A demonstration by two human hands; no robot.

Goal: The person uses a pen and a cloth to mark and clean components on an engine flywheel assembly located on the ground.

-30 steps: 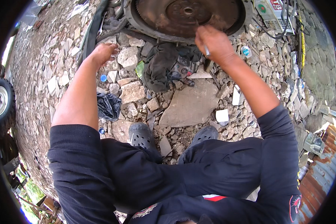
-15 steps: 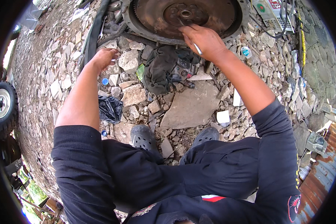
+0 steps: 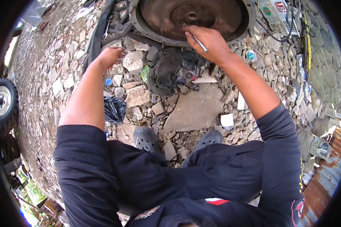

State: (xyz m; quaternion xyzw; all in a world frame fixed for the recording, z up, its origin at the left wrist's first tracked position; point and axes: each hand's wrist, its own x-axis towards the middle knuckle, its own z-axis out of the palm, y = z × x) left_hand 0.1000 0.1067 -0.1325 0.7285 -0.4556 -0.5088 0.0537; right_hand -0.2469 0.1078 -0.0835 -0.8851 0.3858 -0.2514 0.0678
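A large brown, rusty flywheel (image 3: pixel 159 24) with a toothed rim sits in a round metal housing (image 3: pixel 138 29) at the top of the view. My right hand (image 3: pixel 208 42) is closed around a thin silver metal rod (image 3: pixel 201 44). One end of the rod points back toward me; its other end is hidden by my fingers, at the flywheel's lower face. Lower and to the left, beside a black hose (image 3: pixel 97 36), my left hand (image 3: pixel 110 56) has its fingers curled together. A small light glint shows at its fingertips, too small to name.
Under the housing lie a dark cloth (image 3: pixel 161 72) and a greasy metal part (image 3: pixel 187 72). Broken stones cover the ground around a flat slab (image 3: pixel 193 108). A black plastic bag (image 3: pixel 114 109) is near my left forearm. Cables hang by a white case (image 3: pixel 278 17) at upper right.
The rod in my right hand has tilted, and more of its near end shows. My left hand has shifted slightly up and right. The whole view has moved a little.
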